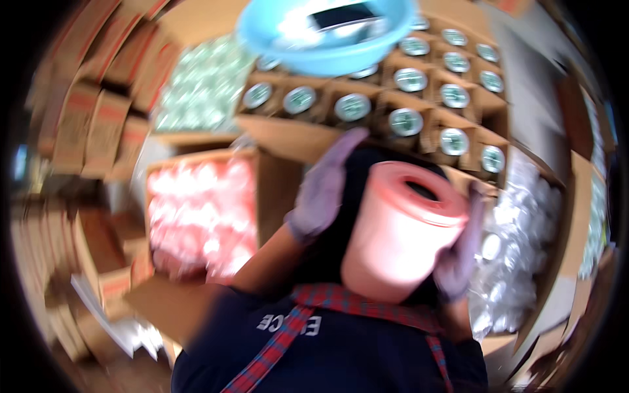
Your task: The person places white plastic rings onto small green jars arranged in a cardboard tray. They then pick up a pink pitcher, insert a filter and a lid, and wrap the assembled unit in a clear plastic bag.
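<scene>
A pink round canister (388, 245) stands tilted in front of my body, with a dark oval hole in its pink lid. My right hand (460, 252), in a pale lilac glove, is pressed along the canister's right side and partly hidden by it. On the other side, my left hand (322, 190), gloved the same way, is held flat with its fingers stretched out, apart from the canister. Dark cloth lies behind the canister. Just beyond my hands is a divided carton (282, 134) holding several containers with silvery-green round tops (352, 107).
A light blue basin (314, 62) rests on the divided carton, with a dark phone-like slab (344, 16) in it. Plastic-wrapped pink goods (203, 209) fill a box at left. Green wrapped goods (206, 85) sit beyond. Clear wrapped items (514, 242) are at right. Cardboard boxes (98, 124) stack far left.
</scene>
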Available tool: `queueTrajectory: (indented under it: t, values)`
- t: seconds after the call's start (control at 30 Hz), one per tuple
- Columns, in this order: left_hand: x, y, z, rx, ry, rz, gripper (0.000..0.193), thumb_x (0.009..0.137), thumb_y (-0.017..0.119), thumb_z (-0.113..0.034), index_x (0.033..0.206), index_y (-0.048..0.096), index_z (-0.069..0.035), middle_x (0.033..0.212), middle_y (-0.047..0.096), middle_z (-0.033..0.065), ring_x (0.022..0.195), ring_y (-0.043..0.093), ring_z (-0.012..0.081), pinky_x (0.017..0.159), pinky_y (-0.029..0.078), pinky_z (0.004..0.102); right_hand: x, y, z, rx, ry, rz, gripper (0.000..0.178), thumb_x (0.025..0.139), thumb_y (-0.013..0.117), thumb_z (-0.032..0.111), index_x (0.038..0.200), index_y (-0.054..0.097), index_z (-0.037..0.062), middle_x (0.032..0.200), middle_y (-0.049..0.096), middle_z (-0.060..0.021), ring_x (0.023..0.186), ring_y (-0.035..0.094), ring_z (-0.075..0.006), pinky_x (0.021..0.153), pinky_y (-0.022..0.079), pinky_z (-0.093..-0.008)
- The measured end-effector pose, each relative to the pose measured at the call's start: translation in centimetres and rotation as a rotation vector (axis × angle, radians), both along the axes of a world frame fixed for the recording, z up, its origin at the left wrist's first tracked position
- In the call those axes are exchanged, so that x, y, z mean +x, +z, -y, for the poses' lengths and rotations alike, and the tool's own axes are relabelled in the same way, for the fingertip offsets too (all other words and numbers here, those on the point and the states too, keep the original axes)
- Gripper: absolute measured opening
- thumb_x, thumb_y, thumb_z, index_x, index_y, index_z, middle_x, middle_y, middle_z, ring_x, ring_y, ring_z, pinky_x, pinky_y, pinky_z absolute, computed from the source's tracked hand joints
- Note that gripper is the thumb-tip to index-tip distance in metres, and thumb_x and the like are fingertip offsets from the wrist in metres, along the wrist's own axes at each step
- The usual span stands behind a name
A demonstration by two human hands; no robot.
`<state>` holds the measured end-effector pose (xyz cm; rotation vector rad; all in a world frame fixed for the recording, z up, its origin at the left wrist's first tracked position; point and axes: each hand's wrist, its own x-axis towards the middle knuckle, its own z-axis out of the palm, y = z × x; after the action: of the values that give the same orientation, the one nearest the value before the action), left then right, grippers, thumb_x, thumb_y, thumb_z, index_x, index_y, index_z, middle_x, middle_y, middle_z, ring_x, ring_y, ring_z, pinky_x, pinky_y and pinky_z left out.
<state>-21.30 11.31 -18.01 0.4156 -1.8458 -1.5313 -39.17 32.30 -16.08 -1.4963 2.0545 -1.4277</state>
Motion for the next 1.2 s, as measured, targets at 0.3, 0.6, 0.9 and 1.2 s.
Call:
queueTrajectory:
  t: [0.3,0.6,0.9,1.2]
  values:
    - [-5.4,4.8,1.1,0.195,-0.513,-0.099,0.083,0.088,0.062,-0.044,0.144,0.03,0.009,0.144,0.042,0.0183,0.132,0.042,0.0252,0.111,0.029,0.0364,-4.9,3.4,6.3,-0.107,0.371,0.532,0.083,0.094,0.036,0.065,0.138,0.042,-0.0052,0.136,0.051,-0.0216,0.125,0.051,-0.0296,0.107,0.038,-0.0392]
    - [-10.6,6.2,2.1,0.512,-0.255,-0.111,0.045,0.092,0.056,-0.005,0.136,0.047,0.003,0.125,0.058,0.0093,0.113,0.054,0.0152,0.099,0.041,0.0293,-7.6,5.6,11.1,0.018,0.059,-0.184,0.051,0.086,0.063,0.037,0.123,0.058,0.0021,0.107,0.062,-0.0221,0.098,0.062,-0.0374,0.083,0.049,-0.0455]
    - [-12.5,3.2,2.1,0.278,-0.166,-0.138,0.049,0.091,0.064,-0.01,0.135,0.049,0.003,0.121,0.062,0.0081,0.108,0.057,0.0143,0.097,0.043,0.0291,-9.1,2.5,10.4,0.128,-0.162,0.06,0.062,0.088,0.063,0.041,0.13,0.046,-0.0018,0.087,0.063,-0.0252,0.083,0.064,-0.0394,0.07,0.051,-0.0453]
    - [-12.9,2.7,2.0,0.299,-0.169,-0.182,0.054,0.087,0.068,-0.008,0.137,0.048,0.003,0.122,0.061,0.0073,0.108,0.056,0.0135,0.097,0.043,0.0297,-7.7,1.8,11.2,-0.226,-0.134,-0.221,0.062,0.086,0.066,0.038,0.131,0.046,0.0001,0.1,0.063,-0.0224,0.094,0.061,-0.0428,0.081,0.05,-0.0443]
